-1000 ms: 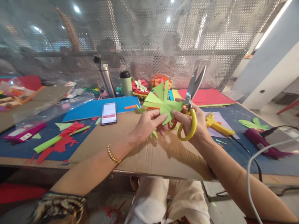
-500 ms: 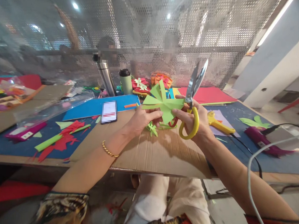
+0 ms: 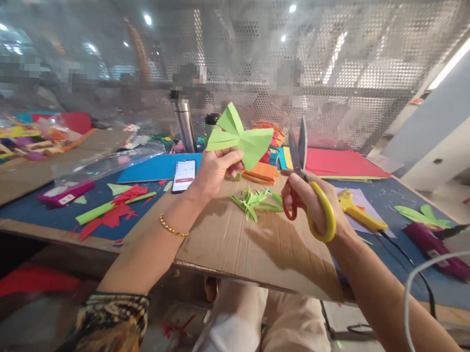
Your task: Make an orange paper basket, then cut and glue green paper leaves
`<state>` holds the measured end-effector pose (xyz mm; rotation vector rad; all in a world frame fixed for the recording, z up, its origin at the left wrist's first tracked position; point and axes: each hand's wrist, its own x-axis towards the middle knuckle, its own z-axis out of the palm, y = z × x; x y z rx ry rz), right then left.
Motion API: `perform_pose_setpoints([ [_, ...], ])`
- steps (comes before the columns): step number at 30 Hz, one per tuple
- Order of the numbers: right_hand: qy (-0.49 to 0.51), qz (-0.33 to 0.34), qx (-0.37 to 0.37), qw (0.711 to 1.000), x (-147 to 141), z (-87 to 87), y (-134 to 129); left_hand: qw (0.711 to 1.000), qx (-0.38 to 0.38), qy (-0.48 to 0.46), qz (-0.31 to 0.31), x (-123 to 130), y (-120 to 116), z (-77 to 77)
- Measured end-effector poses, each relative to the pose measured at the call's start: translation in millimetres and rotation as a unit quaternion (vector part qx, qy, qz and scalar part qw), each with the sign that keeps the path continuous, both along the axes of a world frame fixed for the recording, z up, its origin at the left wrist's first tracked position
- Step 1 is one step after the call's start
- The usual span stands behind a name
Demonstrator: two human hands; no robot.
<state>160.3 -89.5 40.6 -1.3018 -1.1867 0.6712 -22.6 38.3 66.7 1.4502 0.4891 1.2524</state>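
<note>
My left hand (image 3: 219, 170) pinches a folded piece of light green paper (image 3: 243, 137), cut into fan-like flaps, and holds it up above the table. Closed around the handles of a pair of scissors (image 3: 320, 209), with one yellow loop and one red-orange loop, is my right hand (image 3: 310, 196). The blades point upward and stand slightly apart, to the right of the paper and not touching it. Below, a small heap of green paper cuttings (image 3: 255, 200) lies on the brown cardboard (image 3: 231, 244). Some folded orange paper (image 3: 261, 173) rests just behind the heap.
Left of the cardboard are a phone (image 3: 184, 176), a blue sheet (image 3: 152, 169) and red paper scraps (image 3: 117, 212). A steel flask (image 3: 185, 126) stands behind. On the right lie red sheets (image 3: 346, 163) and a yellow glue gun (image 3: 361, 214) with its cord.
My right hand has let go of the green paper and moved right and down with the scissors. My left hand has raised the paper, uncovering the cuttings and orange paper.
</note>
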Motion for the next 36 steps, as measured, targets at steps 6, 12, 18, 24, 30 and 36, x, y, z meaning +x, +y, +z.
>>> perform_pose_setpoints([
  [6,-0.165,0.102,-0.038,0.98,-9.6,0.2,-7.8,0.999,0.012,-0.004,0.044,-5.8,2.4,11.8],
  [12,-0.162,0.113,-0.047,0.979,-17.4,-0.7,-9.9,0.999,0.027,0.029,0.033,1.0,-9.1,7.4],
  [18,-0.174,0.112,-0.035,0.978,-16.6,-0.6,-10.3,0.998,0.044,0.041,0.02,4.6,-14.4,1.8],
  [24,-0.17,0.11,-0.036,0.979,-17.9,0.9,-11.9,0.997,0.044,0.058,0.016,6.5,-17.4,0.3],
  [30,-0.165,0.103,-0.035,0.98,-15.3,-7.3,-6.9,0.997,0.045,0.054,0.016,7.0,-18.7,0.5],
  [36,-0.146,0.095,-0.041,0.984,-17.3,-6.9,-6.3,0.998,0.041,0.05,0.017,7.0,-19.0,0.1],
])
